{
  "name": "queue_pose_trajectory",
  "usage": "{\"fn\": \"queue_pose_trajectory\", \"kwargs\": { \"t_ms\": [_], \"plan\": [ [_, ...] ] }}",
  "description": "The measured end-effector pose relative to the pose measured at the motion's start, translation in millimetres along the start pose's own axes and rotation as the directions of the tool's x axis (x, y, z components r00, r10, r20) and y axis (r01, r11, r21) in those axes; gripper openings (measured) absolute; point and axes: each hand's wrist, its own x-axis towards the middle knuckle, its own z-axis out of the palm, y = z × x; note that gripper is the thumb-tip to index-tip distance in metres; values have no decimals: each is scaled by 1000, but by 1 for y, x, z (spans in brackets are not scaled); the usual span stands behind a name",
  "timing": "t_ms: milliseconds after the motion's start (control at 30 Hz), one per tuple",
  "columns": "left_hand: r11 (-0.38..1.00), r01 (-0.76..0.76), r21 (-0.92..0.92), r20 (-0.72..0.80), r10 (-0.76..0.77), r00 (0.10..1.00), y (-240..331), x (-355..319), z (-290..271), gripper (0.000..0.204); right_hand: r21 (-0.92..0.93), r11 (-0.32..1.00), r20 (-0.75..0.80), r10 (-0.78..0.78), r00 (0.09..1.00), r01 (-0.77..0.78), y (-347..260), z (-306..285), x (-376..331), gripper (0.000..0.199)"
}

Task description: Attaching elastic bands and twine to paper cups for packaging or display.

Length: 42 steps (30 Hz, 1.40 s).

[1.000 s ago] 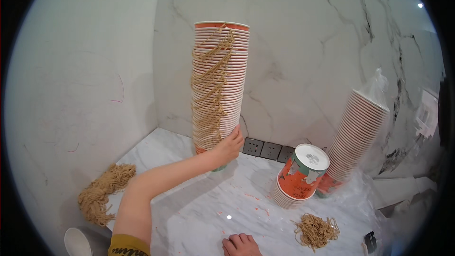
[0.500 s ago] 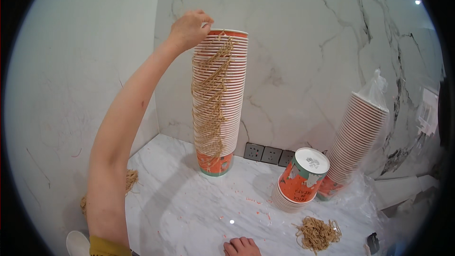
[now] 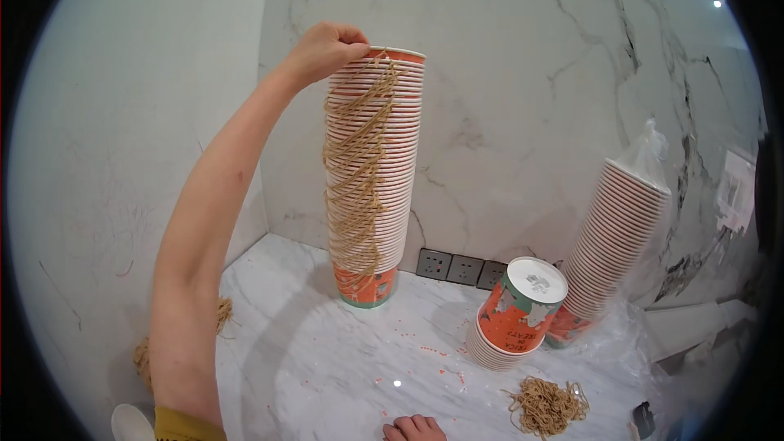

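Observation:
A tall stack of nested paper cups (image 3: 396,188), white-rimmed with an orange base, stands upright on the marble counter. Loops of tan string (image 3: 355,171) hang down its left and front side. My left hand (image 3: 331,47) is at the top of the stack, fingers closed at the left edge of the topmost cup (image 3: 406,55); its fingertips are partly hidden. At the bottom edge, my right hand (image 3: 415,428) rests on the counter with its fingers lying on the surface and nothing visible in them.
An upside-down orange cup (image 3: 519,322) sits on a short stack at the right. Behind it leans a bagged stack of cups (image 3: 618,229). A tan string pile (image 3: 549,406) lies in front, another string bundle (image 3: 224,317) behind my left forearm. Wall sockets (image 3: 465,268) line the back.
My left hand has come down slightly onto the rim of the top cup, its fingers closing there. The right hand stays in place; the view has shifted a little.

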Motion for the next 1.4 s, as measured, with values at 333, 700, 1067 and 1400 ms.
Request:
{"fn": "queue_pose_trajectory", "kwargs": {
  "t_ms": [333,700,1067,1400],
  "plan": [
    [970,-149,193,-102,171,980,3,12,11,20,-15,1000,-46,-12,999,11,-2,0,3,27],
    [901,-211,379,-96,265,959,1,-1,21,12,3,1000,-48,-14,999,14,-1,0,1,27],
    [925,-202,322,-97,244,965,-3,-11,19,13,-15,1000,-43,-4,999,4,-5,1,2,24],
    [570,-641,514,84,710,699,49,-128,120,25,3,1000,25,4,1000,-4,-2,-9,6,28]
  ]
}}
